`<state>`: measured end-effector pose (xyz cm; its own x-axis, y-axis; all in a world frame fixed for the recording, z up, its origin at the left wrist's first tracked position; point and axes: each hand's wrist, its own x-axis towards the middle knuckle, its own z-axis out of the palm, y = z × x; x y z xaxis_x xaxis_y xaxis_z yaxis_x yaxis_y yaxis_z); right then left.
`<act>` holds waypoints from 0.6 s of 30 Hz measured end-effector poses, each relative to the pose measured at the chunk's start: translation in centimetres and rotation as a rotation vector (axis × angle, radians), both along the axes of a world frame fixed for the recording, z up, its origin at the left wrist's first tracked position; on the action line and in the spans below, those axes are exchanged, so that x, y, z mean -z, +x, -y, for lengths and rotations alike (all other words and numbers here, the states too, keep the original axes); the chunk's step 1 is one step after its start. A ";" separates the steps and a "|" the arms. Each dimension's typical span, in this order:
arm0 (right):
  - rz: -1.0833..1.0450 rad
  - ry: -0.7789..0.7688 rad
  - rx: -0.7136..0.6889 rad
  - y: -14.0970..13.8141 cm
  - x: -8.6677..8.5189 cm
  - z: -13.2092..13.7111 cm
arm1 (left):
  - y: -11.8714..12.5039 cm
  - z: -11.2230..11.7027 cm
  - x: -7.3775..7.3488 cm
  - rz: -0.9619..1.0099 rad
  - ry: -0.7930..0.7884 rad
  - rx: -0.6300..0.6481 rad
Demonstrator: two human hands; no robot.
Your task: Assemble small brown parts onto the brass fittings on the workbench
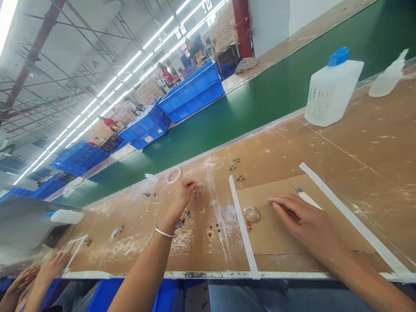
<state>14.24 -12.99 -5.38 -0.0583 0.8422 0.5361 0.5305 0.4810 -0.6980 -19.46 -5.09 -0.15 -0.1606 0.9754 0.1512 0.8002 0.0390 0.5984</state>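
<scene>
A glossy brown table (357, 173), smeared with whitish residue, stretched from left to right. At its far right stood a white plastic jug with a blue cap (331, 93) and a translucent squeeze bottle (386, 81). Nearer, white tape strips (243, 227) flanked a flat brown cardboard sheet (276, 238). Left of these lay small dark round discs (218, 231) and blue-and-gold pieces (181, 222).
</scene>
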 end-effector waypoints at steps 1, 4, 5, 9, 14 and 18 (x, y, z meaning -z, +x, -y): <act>0.004 -0.007 -0.001 0.0 0.0 0.0 | -1.1 0.6 0.0 -0.029 -0.012 0.005; 0.004 -0.020 -0.009 0.0 0.1 0.1 | -2.8 2.3 0.8 -0.099 -0.048 0.059; 0.001 -0.022 -0.012 0.0 0.1 0.1 | -2.9 2.8 1.1 -0.117 -0.055 0.083; 0.006 -0.023 -0.009 0.1 0.1 0.2 | -2.2 3.7 1.8 -0.173 -0.051 0.142; 0.000 -0.024 -0.028 0.2 0.1 0.3 | -1.2 3.8 1.3 -0.181 -0.019 0.123; 0.005 -0.030 -0.036 0.3 0.2 0.3 | -0.2 5.1 0.7 -0.150 -0.020 0.072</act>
